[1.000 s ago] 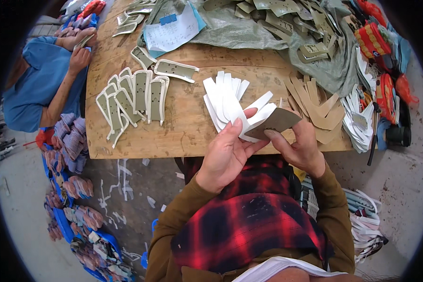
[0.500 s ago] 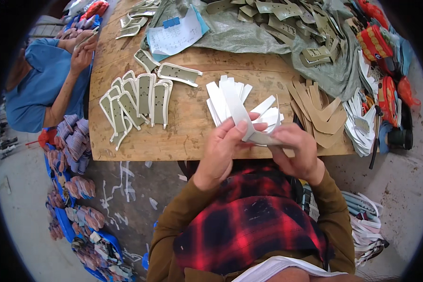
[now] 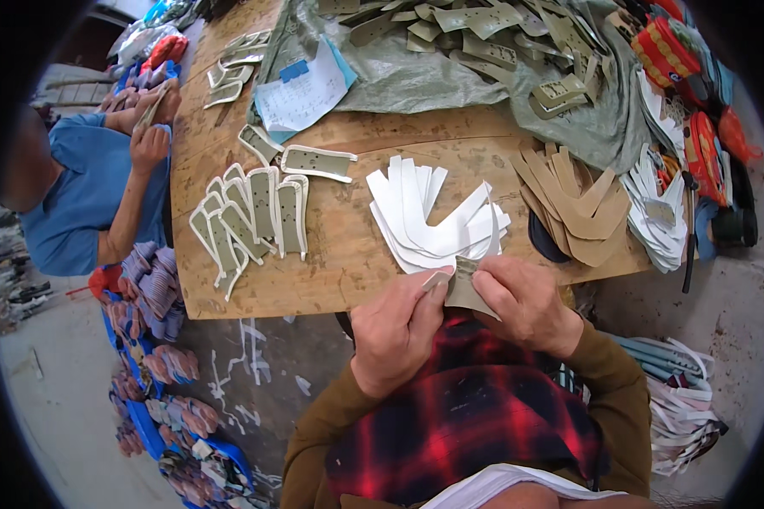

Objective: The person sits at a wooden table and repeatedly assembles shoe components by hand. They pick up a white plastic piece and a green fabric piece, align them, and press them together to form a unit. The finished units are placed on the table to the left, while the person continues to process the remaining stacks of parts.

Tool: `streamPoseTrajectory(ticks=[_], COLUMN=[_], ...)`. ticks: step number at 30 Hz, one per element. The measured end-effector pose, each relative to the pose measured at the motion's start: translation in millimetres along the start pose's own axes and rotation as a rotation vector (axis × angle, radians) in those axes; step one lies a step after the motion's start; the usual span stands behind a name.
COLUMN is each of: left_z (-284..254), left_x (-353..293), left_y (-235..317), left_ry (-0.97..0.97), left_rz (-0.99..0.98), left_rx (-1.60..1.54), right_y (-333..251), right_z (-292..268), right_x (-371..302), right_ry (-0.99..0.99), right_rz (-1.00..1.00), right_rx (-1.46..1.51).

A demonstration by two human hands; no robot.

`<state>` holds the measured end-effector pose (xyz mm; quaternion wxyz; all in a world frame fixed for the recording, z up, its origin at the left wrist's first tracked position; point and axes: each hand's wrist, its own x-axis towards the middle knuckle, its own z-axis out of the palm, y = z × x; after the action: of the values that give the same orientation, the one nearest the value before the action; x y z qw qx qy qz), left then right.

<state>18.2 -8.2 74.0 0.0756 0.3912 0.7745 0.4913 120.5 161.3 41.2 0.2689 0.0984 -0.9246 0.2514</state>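
Observation:
At the table's front edge, both hands pinch a bent, flat grey-olive piece (image 3: 470, 294) with pale edges. My left hand (image 3: 399, 327) is closed, its thumb and fingers pressed on the piece's left end. My right hand (image 3: 522, 305) is closed on the right side, fingers curled over it. A thin, curved white strip (image 3: 491, 222) rises just above my right fingers; whether it is joined to the piece I cannot tell. Right beyond my hands lies a fanned stack of white V-shaped pieces (image 3: 407, 225).
Brown V-shaped pieces (image 3: 590, 212) lie to the right. White-rimmed olive shells (image 3: 263, 208) are grouped at left, a written sheet (image 3: 306, 93) behind them. More olive pieces (image 3: 492, 55) heap on a grey-green sheet (image 3: 407, 81). At left a person in blue (image 3: 106, 195) handles something thin.
My hands have come nearer my body and turned the held piece, so its grey-olive face shows. The white stack, partly covered before, is now in fuller view. The whole view has shifted slightly.

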Motion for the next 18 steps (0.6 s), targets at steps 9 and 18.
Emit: streamPoseTrajectory(ticks=[9, 18], left_z=[-7, -9], left_x=[1, 17], left_y=[5, -18], left_ry=[-0.078, -0.124], left_rz=[0.045, -0.108], left_rx=[-0.09, -0.26], right_y=[6, 5], right_z=[19, 6], right_x=[-12, 3], right_ry=[-0.082, -0.092], right_rz=[0.085, 0.123], right_rx=[-0.019, -0.005])
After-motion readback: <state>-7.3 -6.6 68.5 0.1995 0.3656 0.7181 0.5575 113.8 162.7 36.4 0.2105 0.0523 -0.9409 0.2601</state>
